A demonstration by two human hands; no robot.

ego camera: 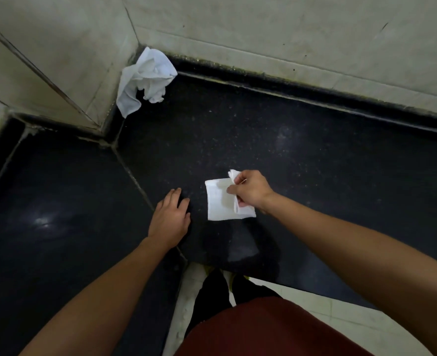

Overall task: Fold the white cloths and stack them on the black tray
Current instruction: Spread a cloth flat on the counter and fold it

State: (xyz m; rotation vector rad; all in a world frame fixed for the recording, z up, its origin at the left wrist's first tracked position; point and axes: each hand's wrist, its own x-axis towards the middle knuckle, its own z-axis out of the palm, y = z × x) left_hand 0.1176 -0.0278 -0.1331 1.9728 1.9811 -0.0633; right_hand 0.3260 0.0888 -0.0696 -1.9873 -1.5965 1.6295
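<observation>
A small folded white cloth (221,201) lies flat on the black stone counter (302,163), near its front edge. My right hand (251,192) pinches the cloth's right edge, lifting a flap of it. To the left of the cloth, apart from it, my left hand (170,218) rests palm down on the counter, fingers spread and holding nothing. A crumpled heap of white cloths (145,78) sits in the far corner against the wall. No separate black tray can be told apart from the dark counter.
Pale tiled walls (263,27) close the counter at the back and left. A seam (132,176) runs diagonally between two counter slabs. Below the front edge are a light floor, my dark trousers and red shirt (263,330).
</observation>
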